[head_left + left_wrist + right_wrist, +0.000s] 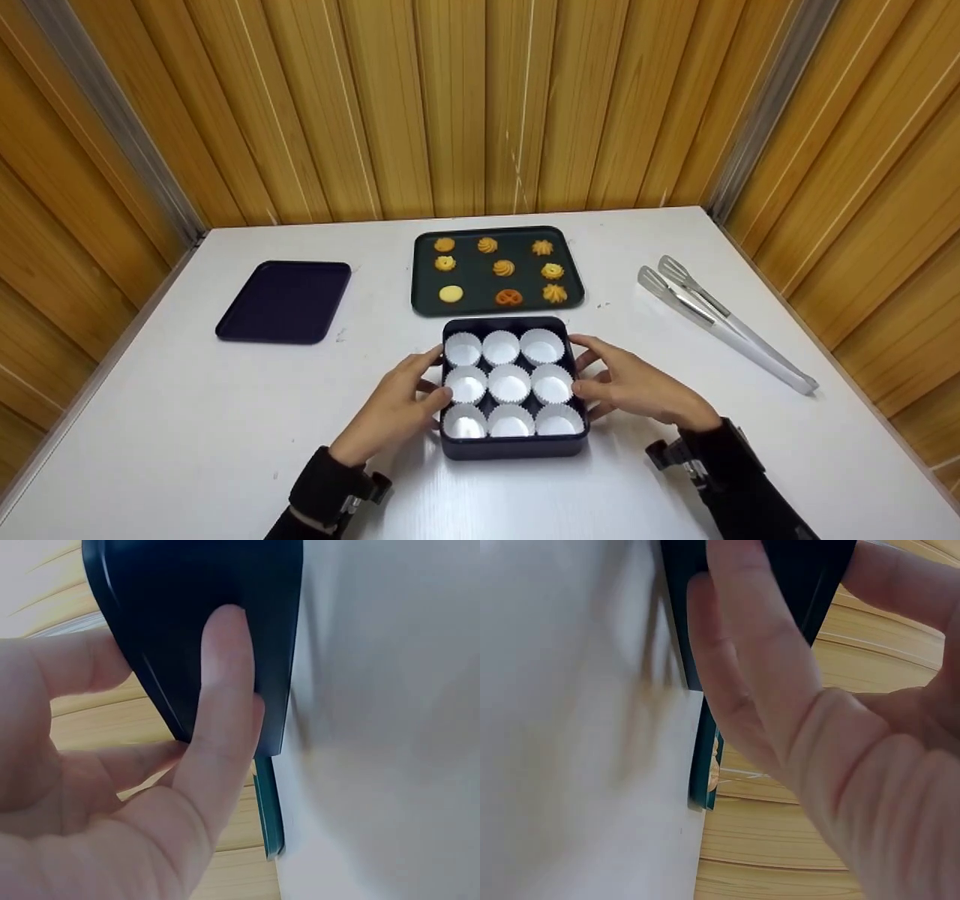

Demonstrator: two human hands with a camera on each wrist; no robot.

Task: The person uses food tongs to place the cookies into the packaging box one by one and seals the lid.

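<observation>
A dark navy square box (513,448) is held from both sides, in the middle of the head view. Inside it, white fluted paper cups (509,384) stand in rows, with nothing seen in them. My left hand (401,405) grips the box's left side, its thumb at the rim and its fingers along the outer wall. On the opposite side my right hand (637,382) holds the wall in the same way, thumb at the rim. Both wrist views show fingers against the dark wall (172,630). Whether the box's base touches the table cannot be told.
Just behind the box lies a dark green tray (472,281) with several cookies (503,268) spaced apart. A flat navy lid (289,304) is at the left of the white table (187,420). Metal tongs (727,322) lie at the right. Wood-look panels (450,105) enclose the table.
</observation>
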